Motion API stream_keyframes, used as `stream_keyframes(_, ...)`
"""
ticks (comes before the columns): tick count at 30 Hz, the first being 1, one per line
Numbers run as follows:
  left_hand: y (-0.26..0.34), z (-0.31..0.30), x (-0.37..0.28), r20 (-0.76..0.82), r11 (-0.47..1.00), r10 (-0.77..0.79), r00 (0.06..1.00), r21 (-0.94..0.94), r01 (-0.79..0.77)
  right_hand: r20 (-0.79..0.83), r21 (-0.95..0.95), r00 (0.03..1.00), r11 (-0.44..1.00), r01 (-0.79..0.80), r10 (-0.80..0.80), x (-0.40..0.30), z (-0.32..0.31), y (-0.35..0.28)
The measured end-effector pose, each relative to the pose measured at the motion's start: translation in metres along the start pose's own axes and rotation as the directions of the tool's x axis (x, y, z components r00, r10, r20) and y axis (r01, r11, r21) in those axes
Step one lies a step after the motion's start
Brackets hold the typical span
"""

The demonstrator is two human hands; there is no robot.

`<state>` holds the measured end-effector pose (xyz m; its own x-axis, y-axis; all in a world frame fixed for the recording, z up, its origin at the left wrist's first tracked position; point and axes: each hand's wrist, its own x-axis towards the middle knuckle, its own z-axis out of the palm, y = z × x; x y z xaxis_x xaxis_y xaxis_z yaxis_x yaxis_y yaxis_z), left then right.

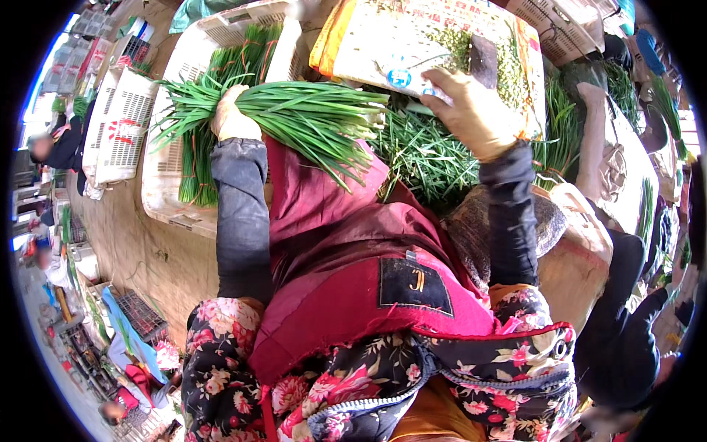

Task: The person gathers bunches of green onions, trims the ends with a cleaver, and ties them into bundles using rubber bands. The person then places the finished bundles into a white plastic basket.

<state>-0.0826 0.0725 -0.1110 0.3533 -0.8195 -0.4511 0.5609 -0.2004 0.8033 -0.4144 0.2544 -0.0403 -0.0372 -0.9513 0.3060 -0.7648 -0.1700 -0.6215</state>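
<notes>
My left hand [236,113] is closed around a loose bunch of green chives [315,108]. The leaves fan out on both sides of the fist, above my dark red apron [331,188]. My right hand [469,113] is raised with thumb and fingers apart, and I see nothing between them. Under it lies a printed sack [375,50] strewn with green-yellow scraps [511,72], and a dark rectangular block [483,59] rests on the sack. A white plastic crate [182,61] on the left holds chive bundles [199,166] tied with red bands.
A heap of loose green leaves [431,154] lies between my apron and the sack. More long greens [558,121] are to the right. Another white crate [121,121] stands at the left, with the bare floor [165,248] nearer me. A person in dark clothes [618,331] is close on the right.
</notes>
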Motion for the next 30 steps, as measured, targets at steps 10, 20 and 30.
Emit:
stream_keyframes(10, 0.007, -0.002, -0.019, 0.143, 0.997, -0.074, 0.987, -0.008, 0.076, -0.026, -0.188, 0.941, 0.926, 0.328, -0.338, 0.035, 0.087, -0.076)
stream_keyframes(20, 0.007, -0.019, -0.007, 0.203, 0.999, 0.033, 0.979, 0.027, -0.039, 0.054, 0.829, 0.973, 0.533, -0.168, 0.224, 0.009, 0.052, -0.038)
stream_keyframes(30, -0.005, -0.029, -0.006, 0.159, 0.990, 0.017, 0.987, -0.138, 0.005, 0.312, 0.069, 0.924, 0.964, -0.256, 0.223, -0.084, 0.045, 0.045)
